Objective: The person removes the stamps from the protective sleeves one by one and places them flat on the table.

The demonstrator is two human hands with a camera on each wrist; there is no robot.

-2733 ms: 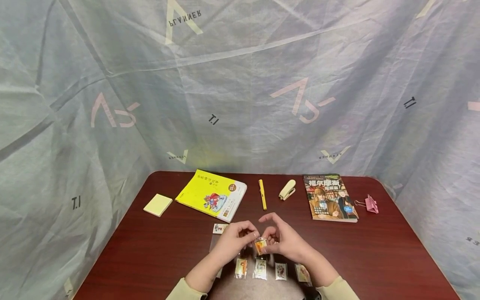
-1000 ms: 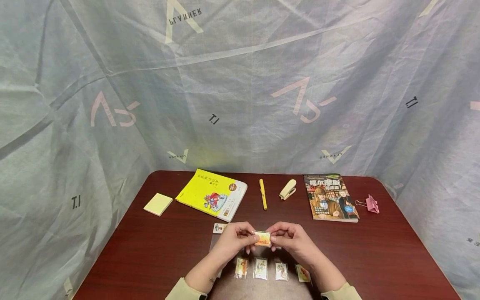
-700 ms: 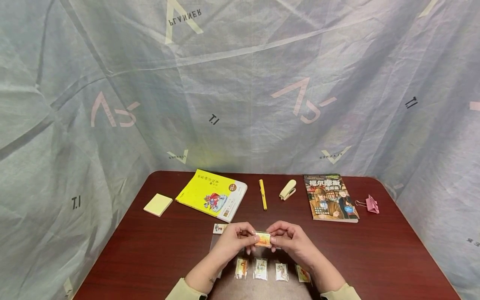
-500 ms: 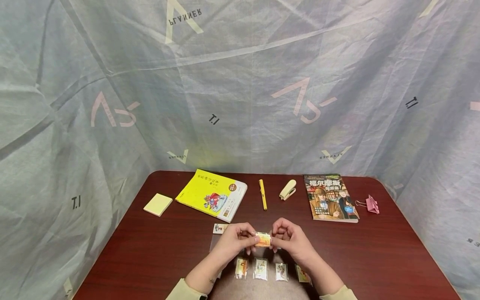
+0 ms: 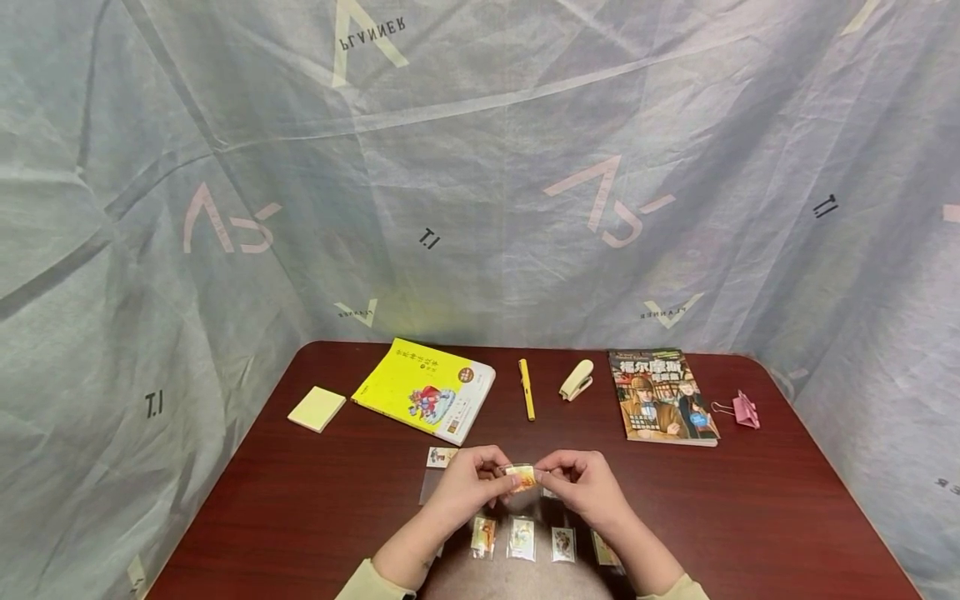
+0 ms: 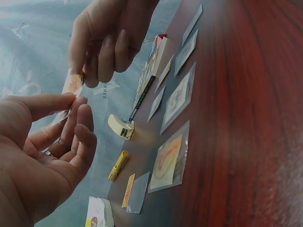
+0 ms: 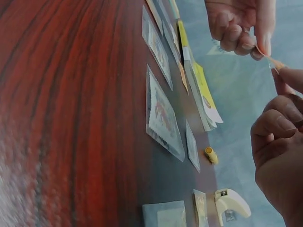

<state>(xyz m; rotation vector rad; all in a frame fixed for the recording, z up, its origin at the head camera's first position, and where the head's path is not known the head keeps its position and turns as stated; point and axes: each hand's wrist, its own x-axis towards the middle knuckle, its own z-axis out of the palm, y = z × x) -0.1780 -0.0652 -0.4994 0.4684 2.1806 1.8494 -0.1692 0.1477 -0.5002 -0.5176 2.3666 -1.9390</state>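
Small stamp pinched between both hands

Left hand pinches the stamp at one side, thumb on its face; right hand pinches the opposite side. Hands close together, stamp between them, lifted off the tabletop. Clear film shows at the left hand's grip; can't tell how far it covers the stamp.

Handling, judged: very light, thin, bends easily; paper likely creases or tears, film likely slick. Best hold: opposite edges, fingertips only, light pressure, no squeezing mid-face.

Nearer the body than the hands: row of sleeved stamps, flat. Beyond the hands: yellow pen, stapler. Beyond, left: yellow book; beyond, right: comic book.
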